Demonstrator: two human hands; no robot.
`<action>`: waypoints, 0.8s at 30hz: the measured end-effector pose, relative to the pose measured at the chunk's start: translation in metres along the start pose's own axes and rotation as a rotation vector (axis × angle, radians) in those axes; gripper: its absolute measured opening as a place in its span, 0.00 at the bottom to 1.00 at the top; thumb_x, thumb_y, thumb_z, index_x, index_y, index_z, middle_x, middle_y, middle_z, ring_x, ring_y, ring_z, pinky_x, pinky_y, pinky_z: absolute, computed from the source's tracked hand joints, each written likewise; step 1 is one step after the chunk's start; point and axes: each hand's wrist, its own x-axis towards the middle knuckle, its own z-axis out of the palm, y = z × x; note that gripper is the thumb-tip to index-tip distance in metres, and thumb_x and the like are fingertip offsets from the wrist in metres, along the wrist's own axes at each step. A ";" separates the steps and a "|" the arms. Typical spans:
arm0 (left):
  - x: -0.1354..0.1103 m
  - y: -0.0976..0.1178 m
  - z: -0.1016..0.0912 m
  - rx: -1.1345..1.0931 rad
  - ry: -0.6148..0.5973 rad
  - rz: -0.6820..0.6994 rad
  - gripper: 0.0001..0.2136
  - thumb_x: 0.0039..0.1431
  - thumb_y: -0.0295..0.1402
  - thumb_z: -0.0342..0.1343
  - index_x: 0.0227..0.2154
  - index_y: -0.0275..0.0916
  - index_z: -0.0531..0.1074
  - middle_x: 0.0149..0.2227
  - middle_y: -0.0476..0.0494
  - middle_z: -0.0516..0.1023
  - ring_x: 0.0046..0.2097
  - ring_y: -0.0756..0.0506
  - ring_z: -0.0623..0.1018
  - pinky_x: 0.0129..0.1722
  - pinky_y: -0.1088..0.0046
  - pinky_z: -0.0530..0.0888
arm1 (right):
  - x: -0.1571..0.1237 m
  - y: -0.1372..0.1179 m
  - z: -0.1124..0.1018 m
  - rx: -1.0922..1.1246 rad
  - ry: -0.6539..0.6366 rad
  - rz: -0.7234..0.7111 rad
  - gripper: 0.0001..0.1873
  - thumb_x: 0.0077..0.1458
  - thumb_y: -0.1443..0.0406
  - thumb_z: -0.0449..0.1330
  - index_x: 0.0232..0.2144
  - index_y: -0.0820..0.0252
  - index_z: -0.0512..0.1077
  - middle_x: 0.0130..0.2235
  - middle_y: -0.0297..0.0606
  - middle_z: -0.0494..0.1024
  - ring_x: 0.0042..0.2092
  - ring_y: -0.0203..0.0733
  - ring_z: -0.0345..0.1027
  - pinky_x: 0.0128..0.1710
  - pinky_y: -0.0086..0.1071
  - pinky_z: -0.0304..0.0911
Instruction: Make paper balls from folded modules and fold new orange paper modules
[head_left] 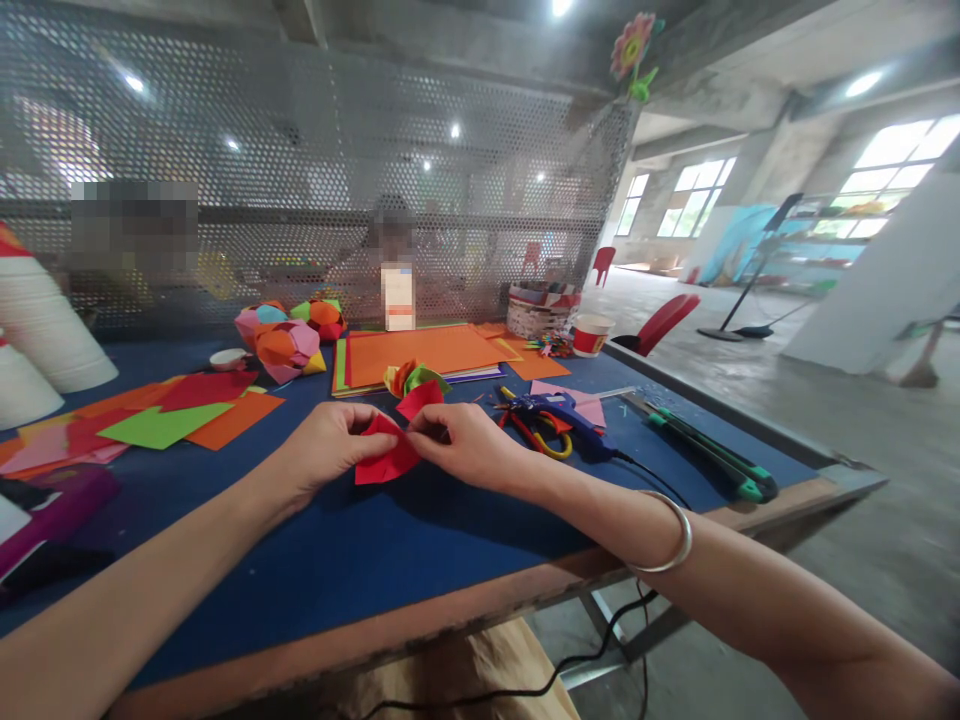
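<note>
My left hand (330,445) and my right hand (469,443) meet over the blue table (360,545), both pinching a folded piece of red paper (388,458). The fingers of each hand are closed on its upper edge, and a red flap sticks up behind my right hand's fingers. A silver bangle (667,535) sits on my right wrist. Just beyond the red paper lies a small folded orange and green paper flower (414,378).
A blue glue gun (564,412), scissors (536,432) and a green utility knife (712,455) lie to the right. Stacked orange sheets (427,352), loose coloured sheets (169,412) and paper balls (289,335) lie further back. A perforated metal screen (300,170) stands behind, with people beyond it.
</note>
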 end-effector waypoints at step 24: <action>0.003 -0.003 0.002 -0.127 0.138 0.106 0.18 0.32 0.38 0.69 0.29 0.38 0.75 0.27 0.51 0.80 0.28 0.49 0.76 0.30 0.73 0.72 | -0.004 -0.002 0.001 0.073 -0.100 0.074 0.18 0.60 0.57 0.66 0.23 0.60 0.69 0.23 0.27 0.69 0.27 0.32 0.59 0.27 0.29 0.49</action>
